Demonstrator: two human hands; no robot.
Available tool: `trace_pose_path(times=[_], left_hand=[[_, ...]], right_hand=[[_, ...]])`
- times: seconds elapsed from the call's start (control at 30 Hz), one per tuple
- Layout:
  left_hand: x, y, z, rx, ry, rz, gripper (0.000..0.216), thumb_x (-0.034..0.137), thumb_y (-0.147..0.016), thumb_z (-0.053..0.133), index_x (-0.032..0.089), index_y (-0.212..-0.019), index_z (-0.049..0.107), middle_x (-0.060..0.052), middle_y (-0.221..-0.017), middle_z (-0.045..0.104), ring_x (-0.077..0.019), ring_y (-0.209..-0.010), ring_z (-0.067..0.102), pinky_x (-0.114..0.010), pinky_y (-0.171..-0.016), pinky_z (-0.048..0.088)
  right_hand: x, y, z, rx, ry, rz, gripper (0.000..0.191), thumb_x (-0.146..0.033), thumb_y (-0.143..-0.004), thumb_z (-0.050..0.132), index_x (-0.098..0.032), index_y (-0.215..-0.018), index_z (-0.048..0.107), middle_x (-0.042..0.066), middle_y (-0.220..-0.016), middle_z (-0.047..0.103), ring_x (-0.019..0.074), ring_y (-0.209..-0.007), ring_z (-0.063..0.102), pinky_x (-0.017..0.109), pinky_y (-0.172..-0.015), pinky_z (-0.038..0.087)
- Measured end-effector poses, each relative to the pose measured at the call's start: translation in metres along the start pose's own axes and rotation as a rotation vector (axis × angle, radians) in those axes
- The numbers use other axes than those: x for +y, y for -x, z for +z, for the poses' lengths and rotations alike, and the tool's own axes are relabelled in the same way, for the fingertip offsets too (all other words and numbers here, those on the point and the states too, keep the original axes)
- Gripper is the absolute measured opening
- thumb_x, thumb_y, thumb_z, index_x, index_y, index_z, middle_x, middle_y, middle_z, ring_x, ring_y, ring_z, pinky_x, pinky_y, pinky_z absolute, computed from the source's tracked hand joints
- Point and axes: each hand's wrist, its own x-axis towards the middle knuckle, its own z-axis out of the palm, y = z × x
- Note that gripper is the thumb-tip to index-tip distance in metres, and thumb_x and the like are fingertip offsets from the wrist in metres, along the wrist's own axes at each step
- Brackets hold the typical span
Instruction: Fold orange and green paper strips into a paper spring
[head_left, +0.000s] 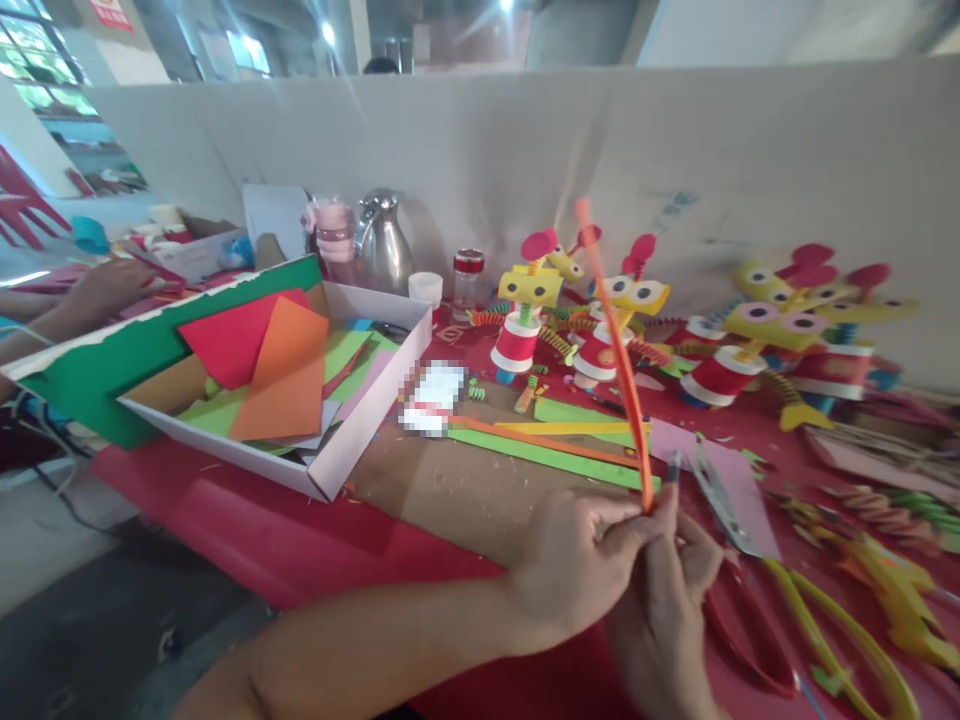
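An orange paper strip [619,350] rises in a long, slightly bent line from between my fingertips. My left hand [570,565] pinches its lower end. Close against it, my right hand [671,600] closes its fingers at the same end; a small grey, dark-tipped thing shows above these fingers, too blurred to name. Just beyond my hands, green strips [540,458] and a yellow strip [574,428] lie on a brown board [442,490]. Scissors [724,500] with silver blades rest to the right of my right hand, near red and yellow loop handles.
A white box [375,390] of coloured paper sits at left. Several paper-cup figures [517,340] line the back by a partition [450,150], with a glass jar [469,285], white cup [426,288] and metal jug [384,245]. Another person's hand [112,290] is far left.
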Motion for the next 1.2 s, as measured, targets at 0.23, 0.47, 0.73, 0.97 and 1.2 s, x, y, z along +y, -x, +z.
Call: trace_pose_path(times=[0.23, 0.47, 0.73, 0.97, 1.2], left_hand=[[-0.008, -0.008, -0.027, 0.051, -0.043, -0.147, 0.031, 0.033, -0.090, 0.045, 0.018, -0.075, 0.067, -0.005, -0.070, 0.067, -0.0162, -0.066, 0.058, -0.030, -0.060, 0.045], [-0.010, -0.015, -0.065, -0.054, -0.142, -0.243, 0.024, 0.033, -0.093, 0.038, 0.021, -0.080, 0.054, 0.000, -0.066, 0.061, -0.0143, -0.061, 0.055, -0.030, -0.061, 0.041], [-0.029, -0.013, -0.053, -0.128, -0.275, -0.274, 0.024, 0.032, -0.092, 0.037, 0.021, -0.075, 0.051, 0.001, -0.067, 0.055, -0.0148, -0.063, 0.051, -0.030, -0.062, 0.037], [-0.034, -0.007, -0.045, -0.188, -0.271, -0.211, 0.024, 0.029, -0.093, 0.037, 0.021, -0.076, 0.052, 0.003, -0.065, 0.053, -0.0130, -0.061, 0.049, -0.027, -0.061, 0.036], [-0.035, -0.008, -0.045, -0.255, -0.287, -0.261, 0.025, 0.030, -0.092, 0.036, 0.021, -0.071, 0.046, 0.004, -0.062, 0.050, -0.0122, -0.057, 0.045, -0.027, -0.058, 0.033]], right_hand=[[-0.002, 0.009, -0.003, -0.217, 0.107, -0.110, 0.075, -0.021, -0.091, 0.044, -0.027, -0.153, 0.001, 0.015, -0.125, 0.043, 0.0283, -0.114, 0.047, 0.047, -0.089, 0.048], [0.001, -0.053, -0.027, -0.070, -0.238, 0.394, 0.028, -0.042, -0.088, 0.053, -0.018, -0.084, 0.066, 0.002, -0.069, 0.059, 0.0188, -0.071, 0.058, 0.033, -0.072, 0.046], [-0.002, -0.053, -0.014, -0.355, -0.780, 0.753, 0.028, -0.032, -0.064, 0.081, -0.017, -0.086, 0.073, 0.005, -0.087, 0.073, 0.0175, -0.082, 0.064, 0.030, -0.078, 0.047], [0.003, -0.044, -0.009, -0.292, -0.816, 0.767, 0.019, -0.034, -0.066, 0.080, -0.016, -0.066, 0.074, 0.000, -0.063, 0.066, 0.0087, -0.057, 0.051, 0.023, -0.058, 0.038], [0.011, -0.051, -0.010, -0.170, -0.840, 0.836, 0.021, -0.032, -0.060, 0.082, -0.016, -0.058, 0.070, -0.001, -0.056, 0.060, 0.0076, -0.053, 0.049, 0.022, -0.052, 0.034]])
